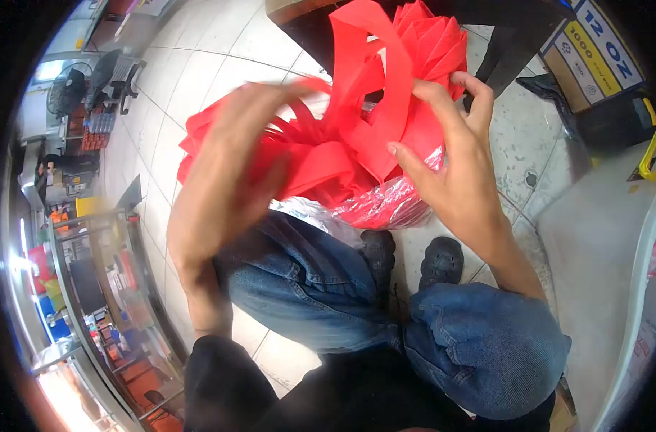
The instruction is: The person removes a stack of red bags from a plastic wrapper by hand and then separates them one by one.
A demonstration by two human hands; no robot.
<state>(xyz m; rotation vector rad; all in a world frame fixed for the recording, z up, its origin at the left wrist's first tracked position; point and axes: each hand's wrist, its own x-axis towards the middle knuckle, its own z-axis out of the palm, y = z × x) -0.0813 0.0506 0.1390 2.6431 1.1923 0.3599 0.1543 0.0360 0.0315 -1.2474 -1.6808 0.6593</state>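
Note:
A pile of red fabric pieces with strap-like loops (335, 162) fills the upper middle of the view, its lower part inside a clear plastic wrap (389, 205). My left hand (245, 155) is over the left side of the pile, smeared by motion, and what its fingers do is unclear. On the right side, my right hand (454, 147) has its thumb and fingers spread apart against the red fabric. Upright folded red pieces (436, 47) stand behind the fingers of my right hand. A wide red loop rises between the two hands.
A dark table edge (299, 11) is beyond the pile. At right are a cardboard box with a label (590, 54) and a large whitish container (594, 223). Shelving (105, 288) and a fan (67, 90) stand at left. Tiled floor lies below.

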